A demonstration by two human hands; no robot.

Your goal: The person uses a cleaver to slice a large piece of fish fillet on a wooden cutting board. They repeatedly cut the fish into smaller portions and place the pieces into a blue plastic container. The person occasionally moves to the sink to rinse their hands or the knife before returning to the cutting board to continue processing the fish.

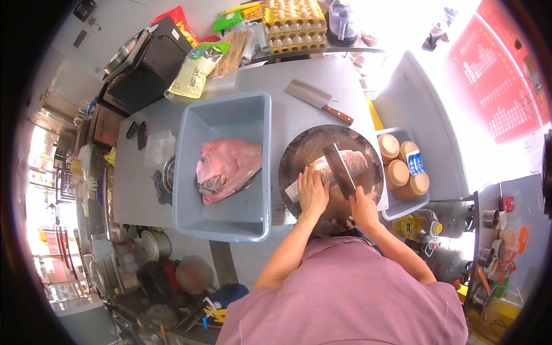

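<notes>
A length of scaly fish (pixel 354 160) lies slantwise on a round, dark chopping block (pixel 302 144). My left hand (pixel 313 192) presses down on the fish's left part with the fingers spread over it. In my right hand (pixel 365 210) is the handle of a cleaver (pixel 339 169), its blade standing across the fish. Left of the block, a grey-blue plastic tub (pixel 224 227) holds a large piece of pink fish flesh (pixel 230 161) with some skin on it. A second cleaver (pixel 308 92) with a wooden handle lies flat beyond the block.
On the right stands a plastic basket (pixel 403 211) of round tan containers (pixel 396 172). Stacked egg trays (pixel 295 28), a food processor (pixel 343 23) and a yellow-green bag (pixel 196 73) line the table's (pixel 254 77) far side. A phone (pixel 142 136) lies at left.
</notes>
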